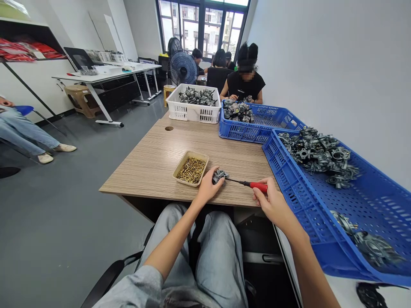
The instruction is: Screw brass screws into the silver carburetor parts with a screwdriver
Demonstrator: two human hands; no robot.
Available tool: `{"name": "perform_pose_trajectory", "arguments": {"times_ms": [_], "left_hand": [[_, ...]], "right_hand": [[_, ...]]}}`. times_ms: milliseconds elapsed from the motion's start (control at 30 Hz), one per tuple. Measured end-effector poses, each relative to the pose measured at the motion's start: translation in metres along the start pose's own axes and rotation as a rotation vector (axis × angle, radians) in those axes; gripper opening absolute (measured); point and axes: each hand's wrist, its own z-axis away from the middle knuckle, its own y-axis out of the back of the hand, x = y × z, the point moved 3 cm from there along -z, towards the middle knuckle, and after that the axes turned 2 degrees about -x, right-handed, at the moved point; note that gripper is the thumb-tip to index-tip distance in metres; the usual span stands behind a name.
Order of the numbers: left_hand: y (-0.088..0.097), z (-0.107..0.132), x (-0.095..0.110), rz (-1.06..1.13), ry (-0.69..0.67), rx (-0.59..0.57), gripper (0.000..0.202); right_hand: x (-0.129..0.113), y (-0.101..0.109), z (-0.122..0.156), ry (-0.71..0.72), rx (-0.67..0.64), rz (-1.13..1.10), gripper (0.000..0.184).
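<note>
My left hand (208,185) is closed around a small grey metal carburetor (220,174) near the front edge of the wooden table (154,171). In my right hand (269,199) is a screwdriver (258,187) with a red handle and a dark shaft. The shaft points left and its tip meets the carburetor's right side; the exact contact spot is too small to make out. Just left of my left hand stands a beige tray (175,174) holding many small brass parts (192,170).
A blue crate (302,205) with metal carburetors (317,149) stands at the right. Behind it are another blue crate (244,133) and a white basket (192,113), both holding similar parts. Across the table sits a person (245,85); a fan (183,68) stands farther back.
</note>
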Motion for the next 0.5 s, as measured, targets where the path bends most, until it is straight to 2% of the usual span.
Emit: {"name": "perform_pose_trajectory", "arguments": {"times_ms": [300, 500], "left_hand": [[-0.001, 0.001, -0.002, -0.004, 0.01, 0.008, 0.052], [0.0, 0.0, -0.001, 0.002, 0.009, 0.007, 0.051]], "right_hand": [[-0.012, 0.001, 0.004, 0.055, -0.051, 0.021, 0.028], [-0.006, -0.001, 0.003, 0.003, -0.025, 0.007, 0.024]]}}
